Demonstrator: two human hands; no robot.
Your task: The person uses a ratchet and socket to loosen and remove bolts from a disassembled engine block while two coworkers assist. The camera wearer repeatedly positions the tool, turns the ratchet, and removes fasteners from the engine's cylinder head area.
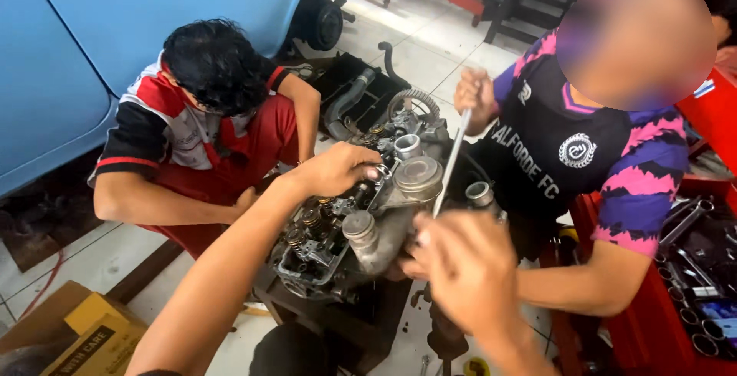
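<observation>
Head view down onto an engine on a dark stand, between two other people. The left hand lies flat on the engine's top, fingers loose, gripping nothing. The right hand is closed around the lower end of a long metal bar; a co-worker's hand holds its upper end

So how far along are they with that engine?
Already done: the engine is out on a low stand, its top cover off, valve springs exposed. In hand: the left hand rests on the engine's top while the right hand grips a long metal bar, which a co-worker's hand also holds. Left: pipes and housings remain attached.
</observation>
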